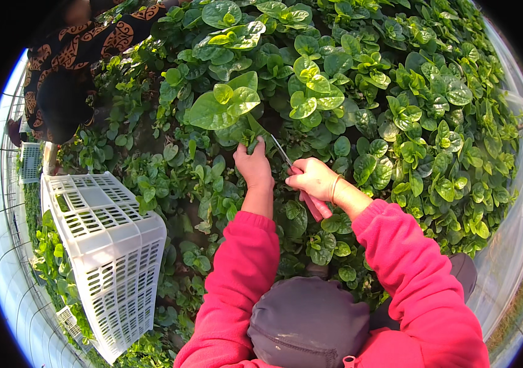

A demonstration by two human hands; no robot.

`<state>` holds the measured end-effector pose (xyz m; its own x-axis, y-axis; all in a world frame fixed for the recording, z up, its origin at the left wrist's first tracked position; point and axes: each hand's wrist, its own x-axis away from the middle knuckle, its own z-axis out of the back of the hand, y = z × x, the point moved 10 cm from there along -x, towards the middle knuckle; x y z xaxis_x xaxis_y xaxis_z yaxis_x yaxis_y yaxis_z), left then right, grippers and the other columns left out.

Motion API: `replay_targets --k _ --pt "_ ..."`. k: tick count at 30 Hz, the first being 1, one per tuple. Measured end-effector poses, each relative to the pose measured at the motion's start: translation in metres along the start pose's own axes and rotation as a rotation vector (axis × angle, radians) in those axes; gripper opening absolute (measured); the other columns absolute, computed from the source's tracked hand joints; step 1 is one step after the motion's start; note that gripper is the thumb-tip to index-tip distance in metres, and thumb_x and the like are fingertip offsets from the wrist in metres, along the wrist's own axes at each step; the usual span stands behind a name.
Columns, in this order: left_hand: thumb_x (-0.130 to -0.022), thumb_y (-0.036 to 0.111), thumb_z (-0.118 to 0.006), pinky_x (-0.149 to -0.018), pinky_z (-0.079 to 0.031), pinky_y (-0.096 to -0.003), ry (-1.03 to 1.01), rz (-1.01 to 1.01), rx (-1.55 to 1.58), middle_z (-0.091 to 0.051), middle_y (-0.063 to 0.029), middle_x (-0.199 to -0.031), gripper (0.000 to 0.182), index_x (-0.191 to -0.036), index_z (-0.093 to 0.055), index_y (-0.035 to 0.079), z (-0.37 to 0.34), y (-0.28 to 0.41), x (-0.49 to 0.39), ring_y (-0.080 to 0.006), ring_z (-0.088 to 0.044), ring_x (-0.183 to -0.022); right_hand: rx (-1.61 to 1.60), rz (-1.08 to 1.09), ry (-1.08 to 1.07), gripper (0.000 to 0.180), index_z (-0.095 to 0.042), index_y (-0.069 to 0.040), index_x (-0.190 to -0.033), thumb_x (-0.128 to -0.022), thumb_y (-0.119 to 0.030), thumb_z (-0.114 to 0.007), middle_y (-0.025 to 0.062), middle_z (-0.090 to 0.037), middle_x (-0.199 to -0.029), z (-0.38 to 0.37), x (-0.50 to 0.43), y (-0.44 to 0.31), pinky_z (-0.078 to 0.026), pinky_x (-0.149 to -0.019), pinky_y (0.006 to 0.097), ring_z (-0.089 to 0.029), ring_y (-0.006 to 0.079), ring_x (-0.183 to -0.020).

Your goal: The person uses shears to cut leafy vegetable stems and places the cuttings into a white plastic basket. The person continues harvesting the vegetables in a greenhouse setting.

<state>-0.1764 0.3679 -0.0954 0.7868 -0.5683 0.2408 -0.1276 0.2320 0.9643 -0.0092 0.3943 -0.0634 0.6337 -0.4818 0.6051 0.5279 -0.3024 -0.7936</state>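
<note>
My left hand (253,165) is pinched around the base of a leafy green shoot (248,137) among broad-leaved plants resembling Malabar spinach. Large glossy leaves (218,110) spread just beyond my fingertips. In my right hand (310,179) is a pair of red-handled scissors (314,204), gripped by the handles. Its slim metal blade (281,150) points up and left, the tip close to the foliage beside my left hand. Leaves partly hide the tip, and whether the blades are apart cannot be made out.
To my left a white slatted plastic crate (119,271) stands over the plants, with cut greens (57,257) showing on its far side. Another person in a patterned sleeve (119,37) bends at upper left. Clear plastic sheeting (514,239) borders the bed on the right.
</note>
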Motion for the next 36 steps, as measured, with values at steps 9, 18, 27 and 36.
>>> replay_targets --k 9,18,27,36 --pt "-0.088 0.005 -0.063 -0.075 -0.049 -0.0288 -0.101 -0.128 0.159 -0.063 -0.0004 -0.099 0.016 -0.103 -0.059 0.005 0.003 -0.005 0.023 -0.0112 -0.058 -0.087 -0.349 -0.298 -0.085 0.022 -0.058 0.005 -0.087 -0.085 -0.017 -0.059 0.0158 -0.063 -0.074 0.007 -0.018 0.04 -0.052 -0.043 0.0363 -0.063 0.025 -0.053" --pt "-0.088 -0.004 -0.06 -0.089 -0.044 -0.0271 -0.148 -0.148 0.587 -0.061 -0.0032 -0.111 0.03 -0.117 -0.058 0.002 0.057 0.105 0.066 -0.011 -0.057 -0.098 -0.499 -0.108 -0.004 0.021 -0.056 0.003 -0.091 -0.086 -0.017 -0.058 0.0138 -0.064 -0.074 0.019 0.014 0.035 -0.052 -0.045 0.0345 -0.063 0.024 -0.053" --pt "-0.089 0.015 -0.065 -0.097 -0.048 -0.0445 0.759 -1.008 -0.225 -0.054 -0.0197 -0.123 0.043 -0.123 -0.05 -0.006 0.402 0.402 0.115 -0.0332 -0.058 -0.106 -0.563 -0.081 -0.101 0.029 -0.051 0.003 -0.107 -0.089 -0.018 -0.058 0.0124 -0.064 -0.082 0.015 0.063 0.017 -0.054 -0.054 0.0318 -0.065 0.0227 -0.061" --pt "-0.081 0.006 -0.07 -0.09 -0.046 -0.0367 0.229 -0.755 -0.902 -0.054 -0.0127 -0.12 0.063 -0.138 -0.042 0.006 0.224 0.295 0.115 -0.0221 -0.053 -0.109 -0.561 -0.14 -0.186 0.028 -0.054 -0.001 -0.105 -0.088 -0.023 -0.058 0.0114 -0.064 -0.085 -0.007 0.076 0.018 -0.054 -0.057 0.0318 -0.067 0.0242 -0.064"
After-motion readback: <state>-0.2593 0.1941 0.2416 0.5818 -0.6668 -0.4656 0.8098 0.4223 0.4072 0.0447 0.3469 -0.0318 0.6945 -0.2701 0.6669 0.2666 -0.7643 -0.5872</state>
